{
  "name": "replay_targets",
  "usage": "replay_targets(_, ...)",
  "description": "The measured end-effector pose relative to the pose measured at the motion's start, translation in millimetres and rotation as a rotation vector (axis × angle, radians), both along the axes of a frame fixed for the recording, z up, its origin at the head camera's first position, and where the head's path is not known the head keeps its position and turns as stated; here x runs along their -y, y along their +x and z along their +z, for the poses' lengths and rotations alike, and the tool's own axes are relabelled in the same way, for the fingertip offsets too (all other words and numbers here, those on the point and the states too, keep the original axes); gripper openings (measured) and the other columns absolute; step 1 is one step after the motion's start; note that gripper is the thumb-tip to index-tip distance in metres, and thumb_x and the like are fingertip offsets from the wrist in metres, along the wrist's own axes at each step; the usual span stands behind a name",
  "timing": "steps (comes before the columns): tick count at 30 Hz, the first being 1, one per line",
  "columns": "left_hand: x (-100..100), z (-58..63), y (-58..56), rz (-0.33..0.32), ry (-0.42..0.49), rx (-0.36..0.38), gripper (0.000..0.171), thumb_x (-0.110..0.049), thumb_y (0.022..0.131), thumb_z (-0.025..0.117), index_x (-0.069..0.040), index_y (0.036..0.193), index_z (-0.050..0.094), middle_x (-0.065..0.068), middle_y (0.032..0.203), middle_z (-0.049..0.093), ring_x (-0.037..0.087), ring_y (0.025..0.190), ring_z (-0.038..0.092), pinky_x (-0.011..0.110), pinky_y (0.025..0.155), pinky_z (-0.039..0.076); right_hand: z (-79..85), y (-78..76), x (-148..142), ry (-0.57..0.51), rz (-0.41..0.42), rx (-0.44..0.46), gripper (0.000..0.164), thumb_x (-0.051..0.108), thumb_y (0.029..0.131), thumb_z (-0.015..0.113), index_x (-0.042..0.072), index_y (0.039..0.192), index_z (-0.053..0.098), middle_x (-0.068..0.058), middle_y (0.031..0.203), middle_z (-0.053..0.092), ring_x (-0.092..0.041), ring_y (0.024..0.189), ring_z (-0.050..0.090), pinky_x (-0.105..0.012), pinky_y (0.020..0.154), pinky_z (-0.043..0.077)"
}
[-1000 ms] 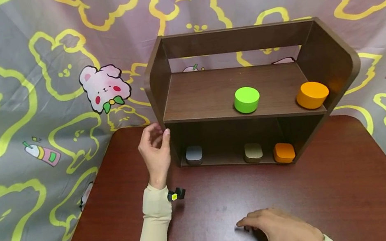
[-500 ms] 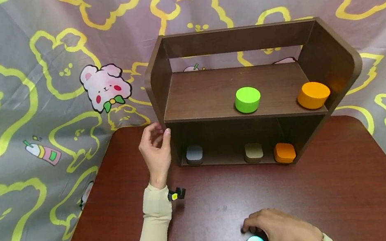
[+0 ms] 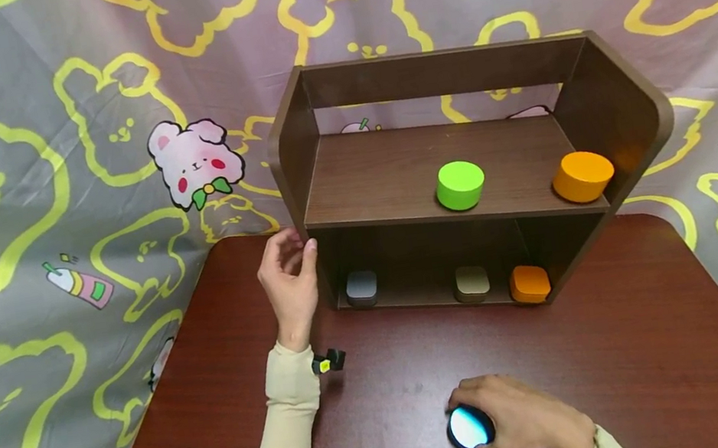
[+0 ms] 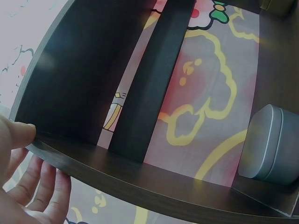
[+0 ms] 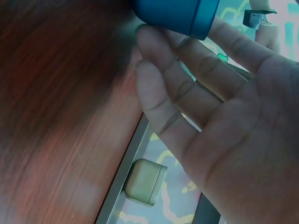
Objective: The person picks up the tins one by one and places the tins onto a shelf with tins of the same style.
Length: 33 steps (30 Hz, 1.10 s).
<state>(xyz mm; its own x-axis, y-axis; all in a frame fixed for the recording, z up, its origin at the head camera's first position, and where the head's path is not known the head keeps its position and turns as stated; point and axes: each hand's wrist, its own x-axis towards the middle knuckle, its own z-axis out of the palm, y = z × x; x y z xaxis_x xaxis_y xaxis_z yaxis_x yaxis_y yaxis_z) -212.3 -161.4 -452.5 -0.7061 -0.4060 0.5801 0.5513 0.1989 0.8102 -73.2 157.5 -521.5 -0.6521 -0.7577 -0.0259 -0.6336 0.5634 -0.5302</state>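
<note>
Low in the head view, my right hand (image 3: 524, 420) grips a round blue tin (image 3: 469, 427) by its sides, its lid bright with glare. The right wrist view shows the blue tin (image 5: 177, 16) at the fingertips, over the brown tabletop. My left hand (image 3: 291, 280) holds the left side panel of a dark brown two-tier shelf (image 3: 383, 154); in the left wrist view the thumb is on the panel's inner side and the other fingers (image 4: 49, 186) outside. On the upper tier stand a green round tin (image 3: 460, 185) and an orange round tin (image 3: 583, 176).
On the lower tier are a silver-grey square tin (image 3: 362, 288), an olive-gold square tin (image 3: 471, 283) and an orange square tin (image 3: 529, 284). The shelf stands on a reddish-brown table (image 3: 635, 345), with a patterned curtain (image 3: 16, 306) behind and at both sides.
My right hand has closed round the blue tin and moved it a little forward, toward the shelf. The left hand stays on the shelf panel.
</note>
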Motion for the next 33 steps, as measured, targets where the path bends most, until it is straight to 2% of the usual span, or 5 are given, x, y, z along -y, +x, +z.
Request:
replay_targets(6, -1, 0.4, 0.4, 0.001, 0.003, 0.014, 0.026, 0.002, 0.09, 0.077, 0.009, 0.113, 0.067, 0.015, 0.1, 0.066, 0.011, 0.091, 0.064, 0.016, 0.082, 0.059, 0.2, -2.7, -1, -0.024, -0.038, -0.021, 0.049, 0.027, 0.069, 0.091, 0.023, 0.113, 0.069, 0.015, 0.106, 0.069, 0.003, 0.089, 0.058, -0.023, 0.078, 0.056)
replay_targets(13, -3, 3.8, 1.6, 0.011, 0.032, 0.047, 0.027, 0.009, 0.09, 0.073, 0.014, 0.114, 0.065, 0.021, 0.101, 0.065, 0.01, 0.09, 0.062, 0.014, 0.081, 0.057, -0.3, -13.1, 1, 0.012, -0.078, -0.04, 0.052, 0.023, 0.07, 0.092, 0.019, 0.116, 0.07, 0.012, 0.109, 0.07, 0.0, 0.092, 0.062, -0.027, 0.08, 0.059)
replay_targets(22, -10, 24.4, 16.4, 0.012, 0.017, 0.032, 0.024, 0.01, 0.09, 0.071, 0.017, 0.111, 0.063, 0.024, 0.098, 0.063, 0.008, 0.088, 0.061, 0.013, 0.081, 0.056, -1.2, -23.1, 2, 0.016, -0.098, -0.089, 0.05, 0.024, 0.068, 0.093, 0.019, 0.112, 0.07, 0.012, 0.106, 0.07, 0.0, 0.089, 0.062, -0.027, 0.079, 0.059)
replay_targets(33, -11, 24.9, 16.4, -0.002, 0.029, 0.032, 0.025, 0.011, 0.09, 0.07, 0.018, 0.112, 0.062, 0.03, 0.1, 0.063, 0.007, 0.089, 0.062, 0.012, 0.081, 0.057, 3.2, -29.6, -2, 0.028, -0.121, -0.119, 0.053, 0.028, 0.068, 0.093, 0.019, 0.115, 0.069, 0.012, 0.108, 0.071, -0.003, 0.09, 0.063, -0.029, 0.08, 0.059)
